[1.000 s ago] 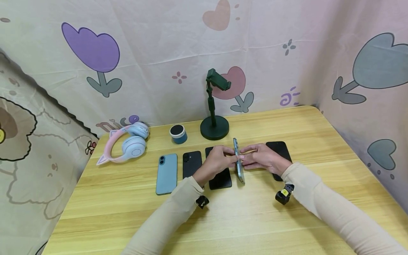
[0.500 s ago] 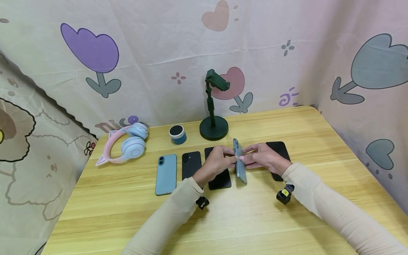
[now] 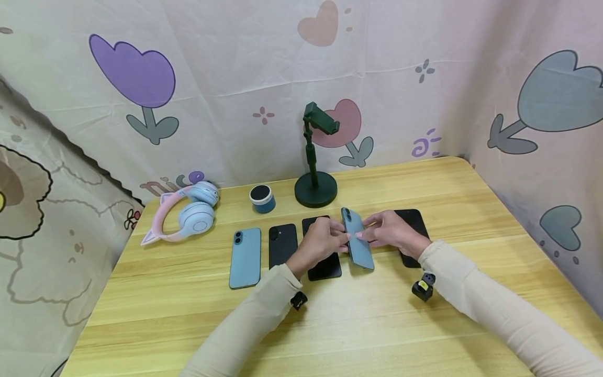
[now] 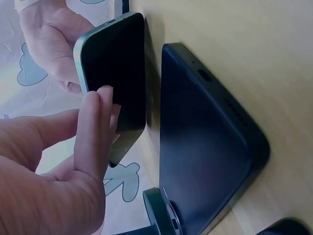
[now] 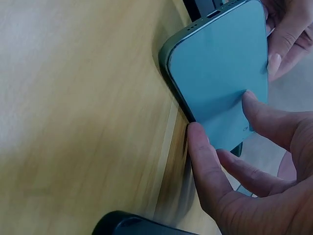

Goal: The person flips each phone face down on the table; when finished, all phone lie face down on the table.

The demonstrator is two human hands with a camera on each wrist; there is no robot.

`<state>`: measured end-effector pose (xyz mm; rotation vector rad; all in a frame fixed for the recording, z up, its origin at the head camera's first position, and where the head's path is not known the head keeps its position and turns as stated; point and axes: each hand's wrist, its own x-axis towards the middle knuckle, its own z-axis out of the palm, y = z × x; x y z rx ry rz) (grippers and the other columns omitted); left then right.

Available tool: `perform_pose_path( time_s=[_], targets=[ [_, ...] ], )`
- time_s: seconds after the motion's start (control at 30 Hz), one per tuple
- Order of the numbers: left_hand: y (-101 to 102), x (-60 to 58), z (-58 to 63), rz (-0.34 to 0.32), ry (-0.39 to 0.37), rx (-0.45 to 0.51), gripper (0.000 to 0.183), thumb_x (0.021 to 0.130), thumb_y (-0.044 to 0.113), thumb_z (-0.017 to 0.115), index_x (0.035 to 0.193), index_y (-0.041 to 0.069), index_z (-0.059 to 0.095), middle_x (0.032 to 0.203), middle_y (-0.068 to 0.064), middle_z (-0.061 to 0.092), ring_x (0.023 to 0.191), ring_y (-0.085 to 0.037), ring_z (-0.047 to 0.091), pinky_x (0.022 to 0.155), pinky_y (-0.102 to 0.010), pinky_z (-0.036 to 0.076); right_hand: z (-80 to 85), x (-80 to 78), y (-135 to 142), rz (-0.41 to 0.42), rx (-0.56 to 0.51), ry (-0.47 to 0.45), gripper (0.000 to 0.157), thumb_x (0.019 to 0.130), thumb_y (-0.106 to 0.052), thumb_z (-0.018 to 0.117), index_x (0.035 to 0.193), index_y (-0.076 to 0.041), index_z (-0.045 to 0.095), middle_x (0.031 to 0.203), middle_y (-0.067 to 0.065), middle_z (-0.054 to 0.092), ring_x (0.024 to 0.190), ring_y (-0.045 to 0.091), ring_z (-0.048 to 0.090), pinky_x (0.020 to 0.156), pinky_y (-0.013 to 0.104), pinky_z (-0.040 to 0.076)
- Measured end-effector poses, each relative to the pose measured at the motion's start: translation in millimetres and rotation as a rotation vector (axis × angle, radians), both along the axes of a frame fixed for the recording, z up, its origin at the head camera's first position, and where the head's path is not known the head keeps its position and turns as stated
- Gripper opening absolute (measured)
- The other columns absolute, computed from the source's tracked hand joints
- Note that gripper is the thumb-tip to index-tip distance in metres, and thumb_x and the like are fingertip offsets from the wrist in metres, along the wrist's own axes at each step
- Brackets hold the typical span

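Note:
A light-blue smartphone [image 3: 361, 254] stands tilted on its long edge between both hands, its blue back facing right and up. My left hand [image 3: 319, 243] grips its upper edge, with fingertips against the dark screen in the left wrist view. From the other side my right hand [image 3: 394, 231] holds it: in the right wrist view the thumb lies on the blue back [image 5: 220, 58] and the index fingertip is at the lower edge. A black phone [image 3: 326, 269] lies partly hidden under the left hand. Another black phone [image 3: 414, 222] lies partly behind the right hand.
To the left lie a dark phone [image 3: 282, 242] and a second light-blue phone [image 3: 245, 264], backs up. Behind them are cat-ear headphones [image 3: 197, 217], a blue-and-white round container [image 3: 265, 203] and a dark green phone stand [image 3: 315, 193]. A patterned cloth [image 3: 226, 94] hangs behind the table.
The held phone has tipped leftward from nearly upright on its edge, so more of its blue back shows. Both hands stay on it; the other phones have not moved.

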<state>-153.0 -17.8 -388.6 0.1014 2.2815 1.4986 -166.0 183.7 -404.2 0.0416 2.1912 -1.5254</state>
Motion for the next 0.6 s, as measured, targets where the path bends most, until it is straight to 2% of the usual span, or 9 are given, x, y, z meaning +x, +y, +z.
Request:
perform_pose_path(
  time_s=[0.33,0.6],
  targets=[
    [2.1,-0.7,-1.7,-0.032,0.096,-0.174,0.028,0.092,0.008,0.075,0.117,-0.004,0.071,0.088,-0.007,0.074,0.068,-0.012,0.072,0.068,-0.026,0.059,-0.7,-1.5,-1.3,0.0,0.134,0.065,0.063,0.09,-0.018,0.08,0.138,0.012,0.052,0.118,0.024,0.059,0.092,0.025,0.069,0.079,0.036,0.06],
    [3.9,-2.4,-2.7,-0.053,0.156,-0.274,0.019,0.09,0.007,0.078,0.106,-0.001,0.077,0.082,-0.003,0.075,0.066,-0.008,0.07,0.071,-0.027,0.059,1.1,-1.3,-4.7,0.007,0.243,0.141,0.063,0.086,-0.021,0.083,0.134,0.01,0.056,0.115,0.02,0.062,0.085,0.022,0.066,0.071,0.032,0.058]
  ],
)
